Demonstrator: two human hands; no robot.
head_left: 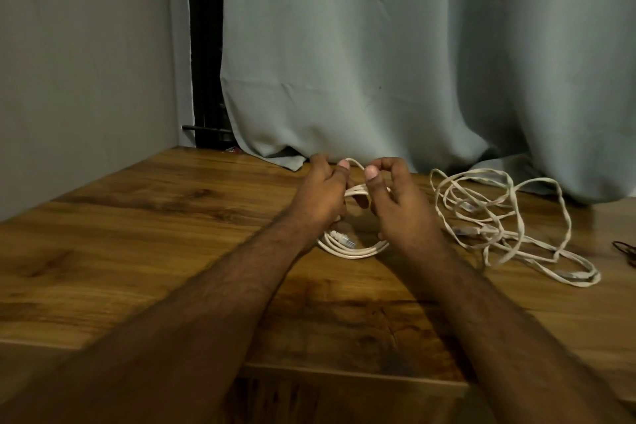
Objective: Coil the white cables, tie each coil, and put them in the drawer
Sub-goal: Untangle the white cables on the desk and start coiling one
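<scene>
A white cable is wound into a coil (354, 249) held upright over the wooden table (144, 234), its lower loops and a clear plug showing between my wrists. My left hand (321, 196) grips the coil's left side, thumb up on a loose strand. My right hand (401, 203) pinches that strand near the coil's top between thumb and fingers. A second white flat cable (509, 217) lies loose and tangled on the table to the right of my right hand. No drawer is in view.
A grey-green curtain (395, 62) hangs behind the table and drapes onto its back edge. A grey wall (86, 62) closes the left side. A thin dark object (624, 249) lies at the table's far right edge.
</scene>
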